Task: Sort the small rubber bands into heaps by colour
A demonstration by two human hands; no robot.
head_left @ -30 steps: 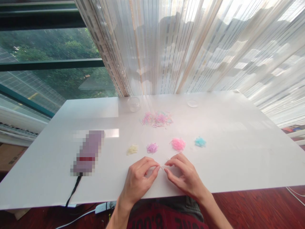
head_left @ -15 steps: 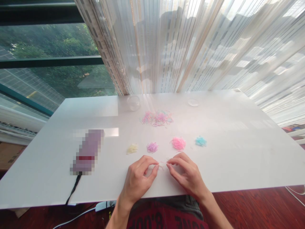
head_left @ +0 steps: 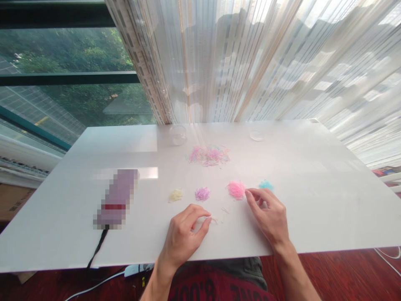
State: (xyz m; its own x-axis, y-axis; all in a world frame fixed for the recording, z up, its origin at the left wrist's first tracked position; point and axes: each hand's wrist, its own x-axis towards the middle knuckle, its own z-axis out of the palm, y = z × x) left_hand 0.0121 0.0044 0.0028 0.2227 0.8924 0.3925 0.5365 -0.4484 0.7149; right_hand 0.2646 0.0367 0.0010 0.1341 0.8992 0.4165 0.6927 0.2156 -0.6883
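My left hand [head_left: 188, 232] rests near the table's front edge, thumb and forefinger brought together beside a few pale strands [head_left: 214, 220]; what they hold is too small to make out. My right hand [head_left: 268, 213] is at the right edge of the pink pile [head_left: 236, 190], its fingertips pinched on something I cannot make out. It partly covers the blue pile [head_left: 266, 184]. Left of the pink one lie a purple pile [head_left: 202, 193] and a pale yellow pile [head_left: 176, 195]. A larger mixed heap of coloured strands [head_left: 209, 155] lies farther back.
On the white table [head_left: 313, 200] a clear round container [head_left: 178, 136] and a clear lid-like disc [head_left: 257, 135] stand at the back. A blurred purple object [head_left: 117, 198] with a black strap lies at the left. Curtains [head_left: 213, 62] hang behind the table.
My right hand has moved right and away from me, from beside my left hand to the pink pile. The left hand has stayed nearly in place.
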